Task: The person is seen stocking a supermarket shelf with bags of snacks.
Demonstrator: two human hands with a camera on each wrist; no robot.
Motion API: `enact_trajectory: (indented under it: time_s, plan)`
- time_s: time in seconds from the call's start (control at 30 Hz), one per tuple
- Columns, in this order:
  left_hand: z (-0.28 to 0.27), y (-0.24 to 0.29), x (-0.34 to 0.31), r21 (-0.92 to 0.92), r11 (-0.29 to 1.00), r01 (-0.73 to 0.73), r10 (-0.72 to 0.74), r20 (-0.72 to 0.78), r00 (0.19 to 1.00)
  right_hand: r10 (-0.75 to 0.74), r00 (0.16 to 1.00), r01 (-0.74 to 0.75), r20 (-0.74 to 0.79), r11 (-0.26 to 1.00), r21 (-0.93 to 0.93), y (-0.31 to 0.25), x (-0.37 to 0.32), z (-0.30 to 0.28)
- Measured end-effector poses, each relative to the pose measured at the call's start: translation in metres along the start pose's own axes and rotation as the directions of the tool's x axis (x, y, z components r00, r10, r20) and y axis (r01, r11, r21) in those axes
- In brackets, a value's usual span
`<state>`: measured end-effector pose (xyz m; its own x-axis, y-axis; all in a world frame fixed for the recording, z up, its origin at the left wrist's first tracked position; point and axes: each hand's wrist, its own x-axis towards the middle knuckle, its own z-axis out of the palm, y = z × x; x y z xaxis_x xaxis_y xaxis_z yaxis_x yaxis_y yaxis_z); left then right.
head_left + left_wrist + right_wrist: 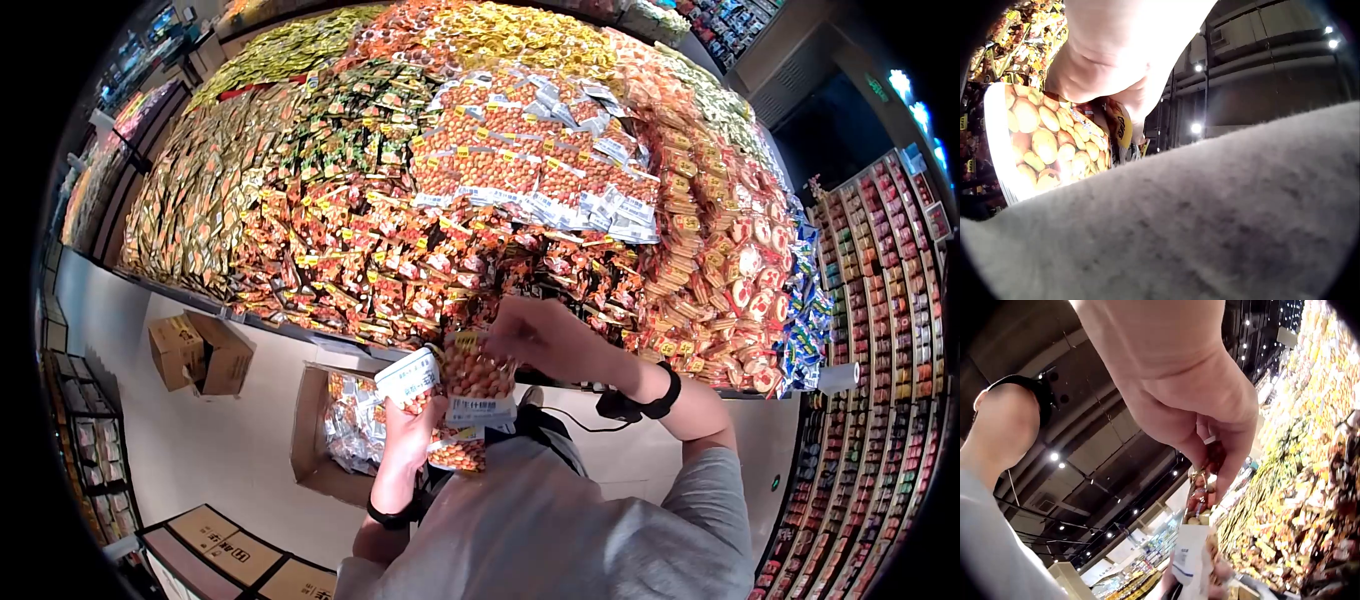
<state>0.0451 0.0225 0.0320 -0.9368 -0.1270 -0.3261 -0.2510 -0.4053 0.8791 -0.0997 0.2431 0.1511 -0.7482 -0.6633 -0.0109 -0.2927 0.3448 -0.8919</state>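
My left hand (408, 432) grips several snack bags printed with round brown nuts in front of my body. One of them, a bag with a white band (408, 376), leans out to the left; in the left wrist view the hand (1107, 59) curls over a nut-printed bag (1054, 140). Just right of it, my right hand (550, 338) pinches the upper edge of another nut-printed snack bag (478, 368), which hangs upright beside the first. In the right wrist view, thumb and fingers of the right hand (1194, 403) meet on that bag (1200, 500).
A wide display bin of packaged snacks spreads ahead, with a pile of matching nut-printed bags (500, 160) in its middle. An open carton of bags (350, 425) stands on the floor at left, near another cardboard box (200, 352). Tall stocked shelves (880, 360) line the right.
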Motion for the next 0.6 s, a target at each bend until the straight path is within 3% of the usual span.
enact_trajectory:
  time_s: [0.03,0.07,0.1,0.13,0.17,0.2,0.23,0.33,0.4,0.43,0.47,0.57,0.6]
  plan:
    - [0.012,0.018,-0.004,-0.074,0.997,0.023,-0.021,0.03,0.999,-0.025,0.991,0.031,-0.129,0.999,0.042,0.0,0.006,-0.011]
    - [0.003,0.007,-0.001,0.006,1.0,0.004,-0.004,0.053,0.999,0.109,0.959,-0.073,-0.26,0.987,0.144,0.002,0.017,-0.026]
    - [0.004,0.008,-0.002,-0.018,1.0,0.014,-0.013,0.047,0.999,-0.097,0.911,0.152,-0.401,0.982,0.108,0.019,0.034,-0.04]
    - [0.004,0.009,-0.003,-0.041,0.999,0.022,-0.021,0.04,0.999,0.058,0.898,0.149,-0.437,0.893,0.425,0.029,0.053,-0.057]
    - [0.001,0.004,-0.003,-0.051,0.998,0.019,-0.018,0.037,0.999,-0.144,0.842,0.052,-0.52,0.981,-0.189,0.03,0.067,-0.083]
    - [-0.002,-0.001,-0.003,-0.061,0.998,0.016,-0.015,0.032,0.999,-0.214,0.808,0.109,-0.549,0.97,-0.218,0.048,0.089,-0.1]
    - [-0.004,-0.003,-0.005,-0.067,0.998,0.003,-0.001,0.031,1.0,-0.202,0.817,0.036,-0.54,0.953,-0.301,0.049,0.104,-0.115]
    - [-0.009,-0.009,-0.009,-0.151,0.988,0.014,-0.011,0.016,1.0,-0.217,0.81,0.004,-0.544,0.931,-0.366,0.115,0.163,-0.144]
    - [-0.009,-0.012,-0.011,-0.237,0.971,-0.033,0.027,-0.033,0.999,-0.025,0.886,-0.17,-0.462,0.911,-0.377,0.139,0.182,-0.145]
    - [-0.011,-0.012,-0.014,-0.238,0.971,-0.023,0.009,-0.059,0.998,0.084,0.908,-0.297,-0.411,0.821,-0.488,0.149,0.192,-0.145]
    - [-0.012,-0.012,-0.015,-0.24,0.971,-0.012,-0.009,-0.085,0.996,0.095,0.9,-0.341,-0.426,0.763,-0.549,0.162,0.194,-0.144]
    - [-0.024,-0.028,-0.013,-0.179,0.983,-0.042,0.016,-0.142,0.99,0.098,0.893,-0.366,-0.439,0.725,-0.583,0.154,0.193,-0.134]
    - [-0.024,-0.026,-0.013,-0.182,0.983,-0.039,0.011,-0.15,0.989,-0.006,0.892,-0.323,-0.452,0.691,-0.646,0.151,0.19,-0.132]
